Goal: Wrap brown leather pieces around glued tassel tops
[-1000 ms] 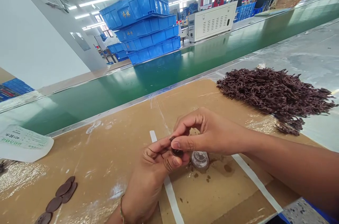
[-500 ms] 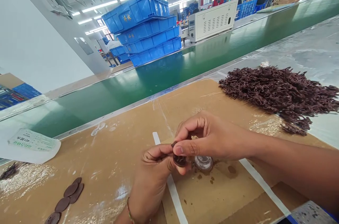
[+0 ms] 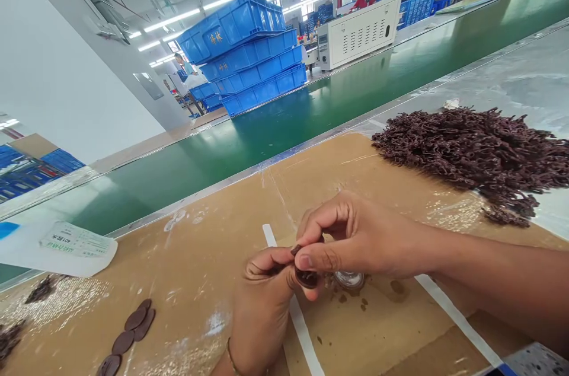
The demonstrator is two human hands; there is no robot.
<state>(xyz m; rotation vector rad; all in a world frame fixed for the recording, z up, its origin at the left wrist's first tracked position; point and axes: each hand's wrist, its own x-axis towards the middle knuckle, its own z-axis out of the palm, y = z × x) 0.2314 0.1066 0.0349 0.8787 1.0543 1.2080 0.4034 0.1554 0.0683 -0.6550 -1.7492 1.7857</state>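
Note:
My left hand (image 3: 262, 302) is closed, its fingers and thumb gripping a small dark brown round piece (image 3: 306, 278) above the brown work mat. The thumb and forefinger of my right hand (image 3: 355, 239) are pinched at the top of that round piece, on a tiny brown bit (image 3: 296, 250). Fingers hide much of both. Just behind my right fingers a shallow round clear dish (image 3: 350, 279) rests on the mat, partly covered. Several flat brown discs (image 3: 123, 342) lie overlapping in a row at lower left.
A tangled heap of brown, twig-like pieces (image 3: 471, 150) lies at right. At left, a white bottle (image 3: 75, 248) with a label lies tilted near small brown scraps (image 3: 41, 289). Beyond the mat runs a green conveyor belt (image 3: 267, 133), with stacked blue crates (image 3: 262, 88) and people behind it.
The whole view has shifted slightly, so the bottle, discs and heap appear farther right. Both hands keep their hold, with little visible change in finger position.

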